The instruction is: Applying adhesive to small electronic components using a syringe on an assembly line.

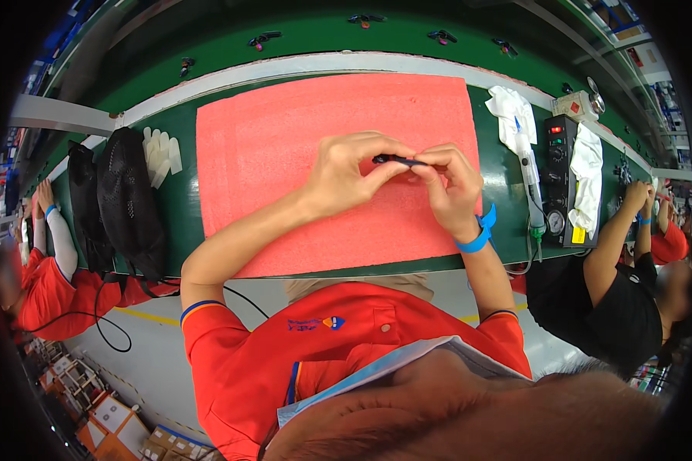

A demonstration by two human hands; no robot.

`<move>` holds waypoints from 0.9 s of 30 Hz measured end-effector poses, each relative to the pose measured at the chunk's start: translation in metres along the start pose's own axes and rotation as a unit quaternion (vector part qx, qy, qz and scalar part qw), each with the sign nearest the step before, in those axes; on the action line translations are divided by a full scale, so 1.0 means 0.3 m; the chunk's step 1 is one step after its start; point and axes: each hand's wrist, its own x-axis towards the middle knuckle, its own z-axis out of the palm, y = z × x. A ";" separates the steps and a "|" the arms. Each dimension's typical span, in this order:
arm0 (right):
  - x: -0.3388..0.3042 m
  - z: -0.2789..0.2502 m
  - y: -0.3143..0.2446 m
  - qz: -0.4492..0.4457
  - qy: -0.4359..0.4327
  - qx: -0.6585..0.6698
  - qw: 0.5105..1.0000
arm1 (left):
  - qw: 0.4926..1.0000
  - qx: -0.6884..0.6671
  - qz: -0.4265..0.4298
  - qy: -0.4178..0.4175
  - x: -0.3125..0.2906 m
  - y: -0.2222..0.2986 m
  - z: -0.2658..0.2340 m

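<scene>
Between my two hands is a small, dark, slim piece (396, 160), held above a pink foam mat (261, 169). Its exact kind is too small to make out. My left hand (350, 170) pinches it from the left, thumb below and fingers above. At its right end, the thumb and fingertips of my right hand (452, 178) close on it. A blue band (480, 234) circles my right wrist. Fingers cover both ends of the piece, so only its middle shows.
Left of the mat lie a black mesh bag (131, 200) and pale finger cots (161, 154). On the right are a dispensing syringe (527, 165), white cloths (588, 169) and a black control box (559, 177). Small parts (365, 21) sit on the green belt beyond. Co-workers sit either side.
</scene>
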 end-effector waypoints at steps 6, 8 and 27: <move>-0.004 -0.009 -0.013 -0.177 0.013 -0.145 0.973 | 0.995 -0.005 0.096 0.036 -0.006 -0.002 0.016; -0.004 -0.009 -0.013 -0.191 0.018 -0.151 0.970 | 0.996 -0.005 0.090 0.028 -0.007 -0.005 0.016; 0.034 -0.032 -0.008 0.009 -0.069 -0.060 0.996 | 0.774 -0.485 -0.370 -0.170 0.024 -0.083 -0.046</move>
